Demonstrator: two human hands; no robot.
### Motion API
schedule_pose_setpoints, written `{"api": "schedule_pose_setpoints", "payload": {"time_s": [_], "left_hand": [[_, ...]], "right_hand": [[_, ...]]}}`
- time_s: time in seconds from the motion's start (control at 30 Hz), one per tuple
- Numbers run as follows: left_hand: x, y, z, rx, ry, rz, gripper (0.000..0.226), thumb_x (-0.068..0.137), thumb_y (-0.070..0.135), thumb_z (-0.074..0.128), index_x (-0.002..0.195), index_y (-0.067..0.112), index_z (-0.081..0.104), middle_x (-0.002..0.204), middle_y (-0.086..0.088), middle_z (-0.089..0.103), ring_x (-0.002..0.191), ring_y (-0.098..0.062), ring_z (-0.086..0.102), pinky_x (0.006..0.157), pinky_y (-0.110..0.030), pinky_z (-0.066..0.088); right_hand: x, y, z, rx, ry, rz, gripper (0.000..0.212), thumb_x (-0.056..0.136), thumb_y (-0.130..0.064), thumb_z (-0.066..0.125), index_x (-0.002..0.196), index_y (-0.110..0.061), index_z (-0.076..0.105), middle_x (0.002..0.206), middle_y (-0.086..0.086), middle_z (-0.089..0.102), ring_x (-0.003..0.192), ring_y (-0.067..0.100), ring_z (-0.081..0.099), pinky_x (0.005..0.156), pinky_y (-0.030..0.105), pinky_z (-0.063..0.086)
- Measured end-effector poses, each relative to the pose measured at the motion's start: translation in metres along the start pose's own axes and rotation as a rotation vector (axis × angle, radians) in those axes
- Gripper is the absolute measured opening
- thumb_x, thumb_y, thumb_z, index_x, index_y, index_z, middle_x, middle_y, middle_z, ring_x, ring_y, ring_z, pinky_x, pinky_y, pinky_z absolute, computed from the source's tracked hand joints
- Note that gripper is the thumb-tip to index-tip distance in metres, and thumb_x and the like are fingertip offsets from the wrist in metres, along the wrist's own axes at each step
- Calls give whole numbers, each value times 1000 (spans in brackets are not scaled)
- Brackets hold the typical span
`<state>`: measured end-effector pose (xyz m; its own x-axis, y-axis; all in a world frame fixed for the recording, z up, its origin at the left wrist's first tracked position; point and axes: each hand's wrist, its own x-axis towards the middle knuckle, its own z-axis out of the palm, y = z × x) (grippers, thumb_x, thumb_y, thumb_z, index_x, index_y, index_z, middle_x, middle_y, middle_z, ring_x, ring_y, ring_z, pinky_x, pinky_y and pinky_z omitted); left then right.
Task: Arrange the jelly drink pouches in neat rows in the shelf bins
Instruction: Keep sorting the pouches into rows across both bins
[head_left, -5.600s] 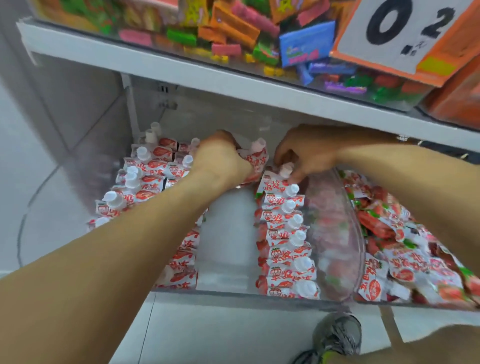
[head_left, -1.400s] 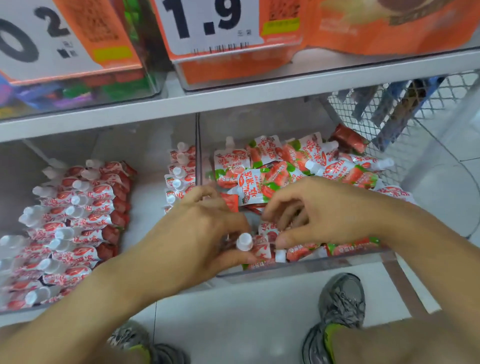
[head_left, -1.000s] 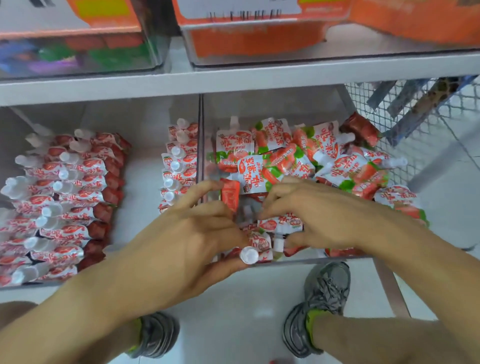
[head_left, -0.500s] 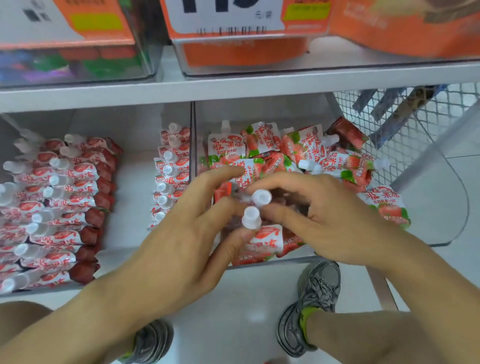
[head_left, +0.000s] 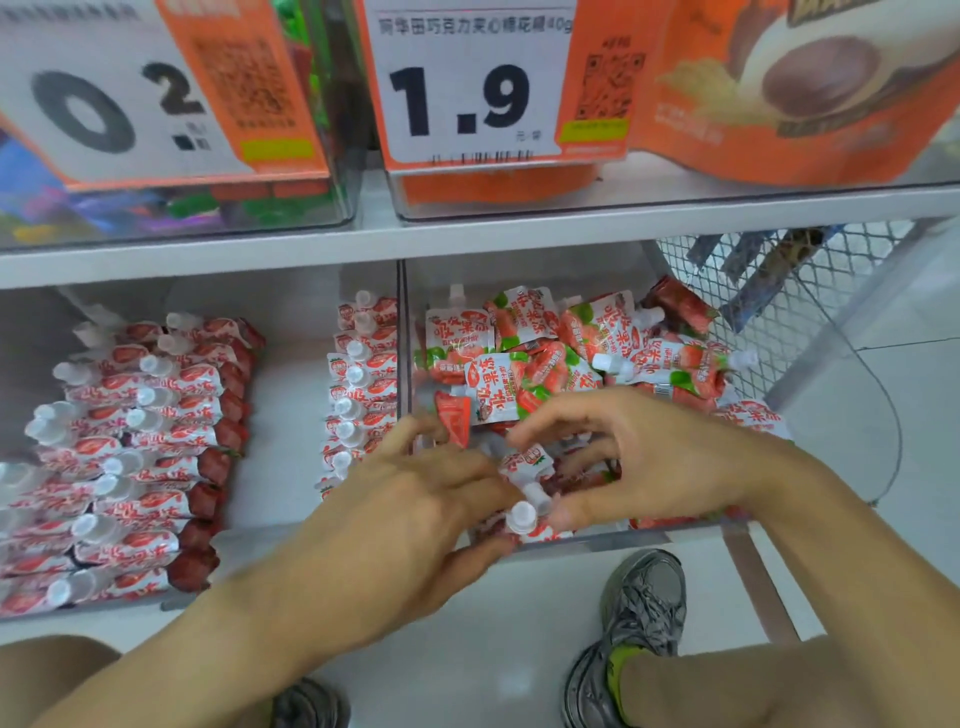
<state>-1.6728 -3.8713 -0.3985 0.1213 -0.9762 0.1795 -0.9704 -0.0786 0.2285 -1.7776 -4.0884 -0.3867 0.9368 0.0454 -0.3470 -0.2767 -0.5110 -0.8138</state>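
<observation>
Both hands worked at the near edge of the right bin; left hand lay with fingers loosely curled, fingertips and thumb closing on a capped pouch whose white cap pointed toward the camera, long axis running near-to-far; right hand arched over a second pouch, thumb and forefinger pinching near its spout, cap pointing near and slightly right; exact contact blurred. Far part of the right bin held a loose heap of pouches pointing all ways. Left bin held two ordered rows, long axes left-to-right, caps pointing left.
</observation>
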Motion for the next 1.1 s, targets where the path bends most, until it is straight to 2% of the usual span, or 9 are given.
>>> {"api": "schedule_pose_setpoints", "payload": {"time_s": [0.2,0.33,0.47,0.63,0.73,0.8,0.97,1.03,1.1], "left_hand": [[9,16,12,120,33,-82,44,89,53,50,110,18,65,113,0,67,95,-21,64,87,-35,42],[13,10,9,39,41,-131,52,89,55,45,110,14,69,95,2,72,83,-21,68,82,-32,43],[7,-9,-9,86,78,-170,51,86,56,58,116,15,65,127,-5,58,129,-28,46,107,-42,37],[-4,-13,-4,-171,228,-459,59,81,37,64,134,15,49,147,-5,35,129,-16,43,103,-4,24],[-10,-8,2,-237,268,-477,58,85,39,55,137,16,46,149,-1,35,135,-10,36,103,2,17],[-11,-7,3,-234,268,-476,59,84,39,48,138,17,45,149,0,36,136,-9,35,105,1,16],[-14,-10,2,-231,244,-472,60,85,38,52,140,16,43,151,3,34,135,-12,40,105,0,19],[-16,-11,2,-224,232,-469,61,85,36,56,141,15,43,152,3,33,136,-13,40,106,-1,19],[-17,-11,2,-226,219,-457,62,85,37,56,142,15,41,153,2,31,137,-13,38,106,-1,19]], "right_hand": [[6,-3,-6,-40,-121,52,64,64,-33,93,120,-37,63,118,-15,67,110,3,64,96,35,54],[19,-4,4,-321,-85,-24,46,69,-49,85,109,-46,62,112,-22,59,107,-3,55,93,33,48],[15,4,0,-238,23,-23,44,78,-40,81,119,-42,67,111,-21,62,107,1,60,94,38,52],[-19,-2,-30,-62,306,-142,45,74,-35,76,118,-36,71,122,-19,65,119,6,60,99,34,52],[-28,-9,-37,-366,440,-137,44,81,-20,77,117,-42,68,126,-26,61,122,4,52,103,38,46],[-26,-13,-32,-571,377,-33,61,78,-6,76,116,-52,63,132,-32,53,126,7,41,106,41,39],[-29,-20,-5,-785,-100,166,67,90,-19,60,147,-46,37,157,-30,15,147,0,5,117,22,6],[-28,-27,-1,-802,-32,167,45,91,-37,58,136,-39,55,155,-23,30,148,6,16,117,21,9],[-11,-33,0,-840,190,71,37,85,-60,54,98,-32,74,122,-17,64,124,6,48,113,30,35]]}}
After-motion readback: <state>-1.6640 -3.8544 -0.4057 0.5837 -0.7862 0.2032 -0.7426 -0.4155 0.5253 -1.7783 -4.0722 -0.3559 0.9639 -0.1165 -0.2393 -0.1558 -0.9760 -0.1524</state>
